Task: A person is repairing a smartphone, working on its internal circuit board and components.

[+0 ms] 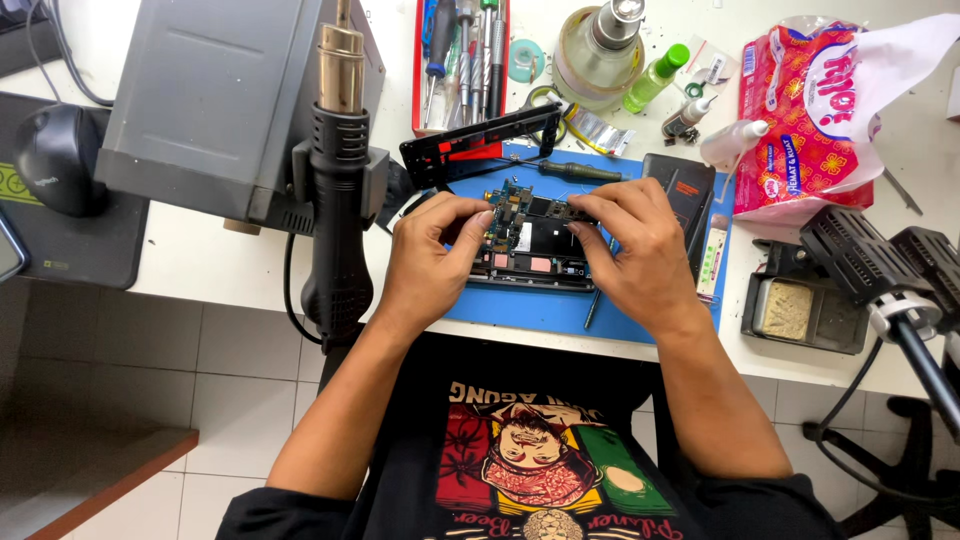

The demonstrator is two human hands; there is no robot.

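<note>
The left hand (432, 262) and the right hand (632, 248) are both gripping a small circuit board (520, 212), green and blue, with many tiny metal parts on its surface. The fingertips of each hand are pinching one end of the board, and they are holding it just above an opened phone body (535, 262), which is flat, dark and rectangular, with pink patches inside. The phone body is lying on a smooth blue work mat (520, 308) at the near edge of the white table (190, 262).

Behind the hands a black plastic frame (478, 146) with a red part is leaning, and a screwdriver (578, 171) with a dark ribbed handle is lying on the mat. On the left a black hot air gun (338, 180) with a brass-coloured nozzle is hanging on a grey metal station box (210, 100), close to the left wrist. On the right a red and pink soft plastic packet (810, 110) and a black tray with a yellowish sponge (790, 310) are standing.
</note>
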